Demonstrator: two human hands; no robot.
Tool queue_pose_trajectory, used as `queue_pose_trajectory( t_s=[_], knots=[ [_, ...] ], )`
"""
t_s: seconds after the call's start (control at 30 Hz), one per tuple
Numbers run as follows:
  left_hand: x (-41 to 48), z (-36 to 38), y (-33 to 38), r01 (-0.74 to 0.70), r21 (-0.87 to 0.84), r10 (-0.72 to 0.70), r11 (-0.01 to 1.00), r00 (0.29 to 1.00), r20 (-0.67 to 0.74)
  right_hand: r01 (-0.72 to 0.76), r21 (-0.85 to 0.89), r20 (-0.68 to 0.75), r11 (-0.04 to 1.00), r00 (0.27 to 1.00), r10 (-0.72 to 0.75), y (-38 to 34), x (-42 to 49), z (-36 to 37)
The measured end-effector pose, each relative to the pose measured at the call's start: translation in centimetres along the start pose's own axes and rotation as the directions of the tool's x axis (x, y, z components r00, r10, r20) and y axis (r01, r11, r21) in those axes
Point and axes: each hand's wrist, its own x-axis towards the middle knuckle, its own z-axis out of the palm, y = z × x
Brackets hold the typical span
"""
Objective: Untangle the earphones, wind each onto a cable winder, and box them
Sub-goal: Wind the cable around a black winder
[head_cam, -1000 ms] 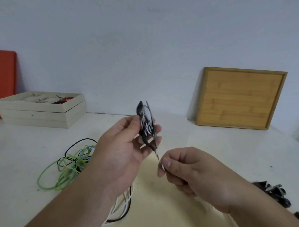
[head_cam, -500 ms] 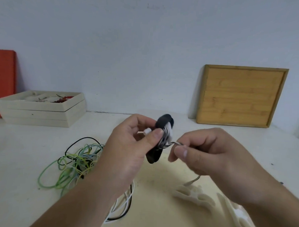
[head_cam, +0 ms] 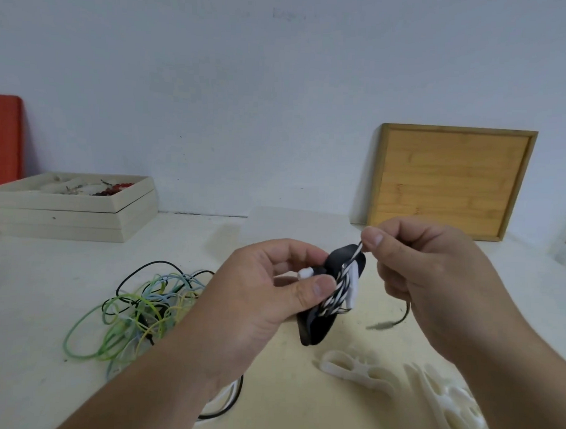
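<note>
The black cable winder (head_cam: pixel 319 326) is held up above the desk (head_cam: pixel 28 300), near the middle of the view, tilted with its lower end pointing down toward the desk. A striped earphone cable (head_cam: pixel 340 286), black and white, is wrapped in several turns around its waist. A white earbud (head_cam: pixel 305 273) sticks out beside the thumb, and another white piece lies against the winder's right edge.

The left hand (head_cam: pixel 258 297) grasps the winder, thumb pressed across its front and fingers curled behind. The right hand (head_cam: pixel 434 279) pinches the free run of the striped cable between thumb and forefinger just above the winder's top end, so the cable runs taut from the wraps up to the fingertips.

On the desk below the right hand lie two white cable winders (head_cam: pixel 349 368). To the left sits a tangle of earphone cables (head_cam: pixel 141 308) in green, pale blue and black, and a white and black cable loop shows under the left forearm.

Farther back on the left stands a pale box (head_cam: pixel 71 205) with small items inside, next to a red board (head_cam: pixel 2 156). A wooden tray (head_cam: pixel 452 179) leans against the wall (head_cam: pixel 248 83) on the right.
</note>
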Motion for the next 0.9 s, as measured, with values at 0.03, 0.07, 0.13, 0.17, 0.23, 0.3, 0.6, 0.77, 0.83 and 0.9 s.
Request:
queue_pose_trajectory(
  t_s=[0.03, 0.07, 0.13, 0.17, 0.23, 0.3, 0.6, 0.77, 0.83, 0.9],
  knots=[
    [0.0, 0.1, 0.1, 0.021, -0.027, -0.021, 0.999, 1.000, 0.013, -0.020, 0.036, 0.025, 0.999, 0.999, 0.020, 0.0, 0.0, 0.0],
    [0.0, 0.2, 0.1, 0.043, -0.049, -0.043, 0.998, 0.999, 0.020, -0.039, 0.062, 0.046, 0.997, 0.998, 0.036, 0.1, 0.1, 0.1],
    [-0.1, 0.5, 0.1, 0.077, -0.084, -0.075, 0.994, 0.997, 0.024, -0.057, 0.086, 0.046, 0.995, 0.998, 0.053, 0.3, 0.2, 0.0],
    [-0.1, 0.6, 0.1, 0.088, -0.102, -0.086, 0.991, 0.996, 0.021, -0.054, 0.094, 0.023, 0.994, 0.998, 0.052, 0.5, 0.2, -0.1],
    [0.0, 0.7, -0.1, 0.102, -0.139, -0.102, 0.985, 0.995, 0.010, -0.037, 0.103, -0.038, 0.994, 0.998, 0.041, 0.7, 0.3, -0.2],
    [0.0, 0.7, -0.2, 0.101, -0.130, -0.100, 0.986, 0.995, 0.020, -0.041, 0.094, -0.052, 0.995, 0.998, 0.046, 0.7, 0.3, -0.1],
    [-0.3, 0.5, -0.3, 0.053, -0.073, -0.045, 0.996, 0.994, 0.101, -0.304, 0.157, 0.154, 0.940, 0.947, 0.281, 0.6, 0.1, 0.6],
    [-0.1, 1.1, -0.4, -0.058, -0.068, 0.056, 0.996, 0.998, -0.036, -0.400, 0.029, 0.223, 0.916, 0.896, 0.384, 1.1, 0.0, 1.2],
    [0.1, 1.1, -0.5, -0.087, -0.063, 0.081, 0.994, 0.992, -0.100, -0.371, -0.069, 0.233, 0.926, 0.897, 0.376, 1.4, -0.1, 1.8],
    [0.2, 0.9, -0.5, -0.081, -0.081, 0.071, 0.993, 0.990, -0.121, -0.318, -0.150, 0.260, 0.936, 0.901, 0.348, 1.6, -0.3, 2.3]
  ],
)
